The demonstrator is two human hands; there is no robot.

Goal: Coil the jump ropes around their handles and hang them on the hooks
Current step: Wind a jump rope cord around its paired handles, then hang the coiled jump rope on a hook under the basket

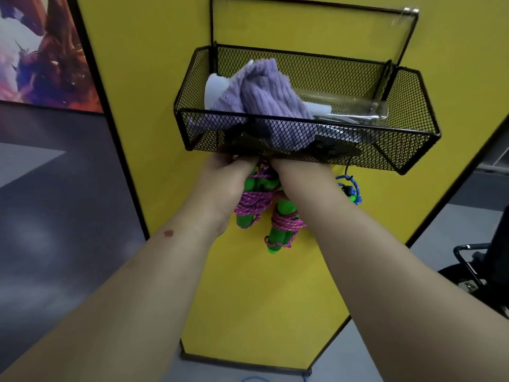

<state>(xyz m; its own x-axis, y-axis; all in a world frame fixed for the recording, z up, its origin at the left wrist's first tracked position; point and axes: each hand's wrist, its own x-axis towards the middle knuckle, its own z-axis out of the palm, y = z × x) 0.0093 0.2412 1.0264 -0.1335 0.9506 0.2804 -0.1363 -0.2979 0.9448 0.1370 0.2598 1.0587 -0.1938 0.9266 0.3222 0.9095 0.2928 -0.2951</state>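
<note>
Both hands, left hand (220, 172) and right hand (300, 172), are hanging the pink rope bundle (254, 201); fingers hidden under the basket (407, 106), grip unclear; next, finding the hook.

Both hands — left hand (220, 172), right hand (297, 172) — reach under the mesh basket (413, 106). Pink-roped green handles (253, 199) hang between them — fingers hidden
</note>
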